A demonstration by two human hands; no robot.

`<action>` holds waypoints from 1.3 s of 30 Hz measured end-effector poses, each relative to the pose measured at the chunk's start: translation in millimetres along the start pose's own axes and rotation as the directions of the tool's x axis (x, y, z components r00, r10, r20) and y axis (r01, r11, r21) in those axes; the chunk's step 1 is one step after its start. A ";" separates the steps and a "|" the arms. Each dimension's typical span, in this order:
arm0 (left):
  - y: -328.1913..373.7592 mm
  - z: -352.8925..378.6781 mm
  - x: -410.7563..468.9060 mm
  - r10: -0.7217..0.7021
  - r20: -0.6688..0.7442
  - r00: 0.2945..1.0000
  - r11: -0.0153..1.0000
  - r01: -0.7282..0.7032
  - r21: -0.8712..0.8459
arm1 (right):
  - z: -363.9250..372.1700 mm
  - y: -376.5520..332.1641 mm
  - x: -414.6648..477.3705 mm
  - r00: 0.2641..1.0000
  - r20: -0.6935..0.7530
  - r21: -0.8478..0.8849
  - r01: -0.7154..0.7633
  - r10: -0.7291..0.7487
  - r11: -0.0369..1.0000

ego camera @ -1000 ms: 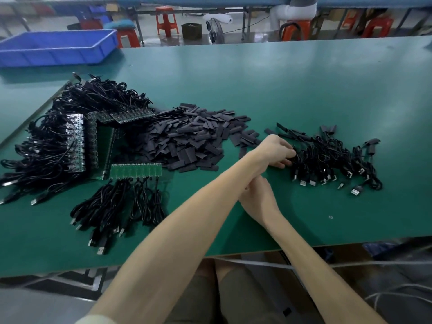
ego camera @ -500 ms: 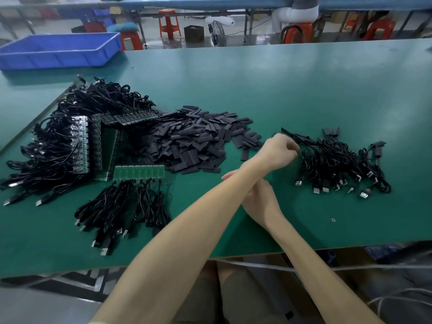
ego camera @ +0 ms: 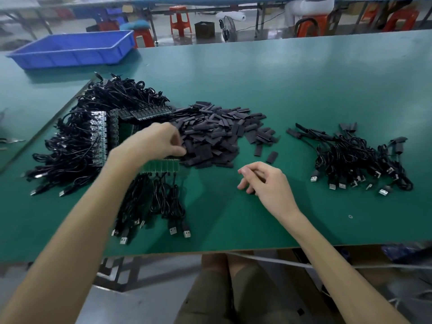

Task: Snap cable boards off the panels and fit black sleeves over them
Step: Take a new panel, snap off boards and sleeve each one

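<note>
**Two hands over the bench, one at the sleeve pile**

Nearest, the right hand hovers just above the green table, its fingers loosely curled and holding nothing that shows. Left of it, a bundle of black cables lies with its USB plugs toward the near edge. The cables run up to a green panel of small boards, which lies flat and is partly hidden under the left forearm.

The left hand reaches across that panel to the near-left edge of the pile of black sleeves. Its thumb and fingers are bent together at the pile's rim (blur hides whether they pinch a sleeve, so I cannot tell). Two loose sleeves lie just right of the pile, apart from it.

Well to the right sits a heap of cables, several with black sleeves on their far ends and plugs toward the near side. On the left, behind the left hand, a stack of panels lies tangled in a large mass of black cable. Farther back, at the table's left, stands a blue bin. Beyond the table, red stools stand on the floor.
</note>
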State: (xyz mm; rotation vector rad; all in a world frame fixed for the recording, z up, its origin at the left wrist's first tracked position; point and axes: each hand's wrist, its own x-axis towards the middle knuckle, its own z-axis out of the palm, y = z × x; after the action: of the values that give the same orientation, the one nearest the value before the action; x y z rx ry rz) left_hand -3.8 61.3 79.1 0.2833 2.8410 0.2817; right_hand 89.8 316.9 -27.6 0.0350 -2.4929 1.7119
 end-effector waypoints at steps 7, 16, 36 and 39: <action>-17.1 10.5 -2.7 -0.044 0.021 0.999 0.993 0.046 -0.109 | 0.1 -1.5 -0.8 1.000 0.006 0.007 0.002 -0.002 1.000; 57.0 45.0 -1.3 0.241 -0.068 0.968 0.888 -0.248 -0.388 | -0.7 -2.0 0.1 0.998 0.036 0.015 0.048 -0.048 0.999; 79.6 59.4 0.5 0.203 -0.048 0.978 0.913 -0.206 -0.353 | -3.0 4.3 1.7 1.000 -0.006 0.025 -0.015 0.015 1.000; 83.9 61.8 -0.8 0.184 -0.057 0.981 0.916 -0.192 -0.351 | -2.8 4.9 2.4 1.000 -0.021 -0.008 -0.017 0.017 1.000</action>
State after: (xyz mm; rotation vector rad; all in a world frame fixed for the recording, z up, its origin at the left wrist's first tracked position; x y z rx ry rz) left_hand 28.5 152.0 39.2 0.4781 2.7157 0.8322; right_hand 87.2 321.4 -30.9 -0.0051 -2.4924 1.6991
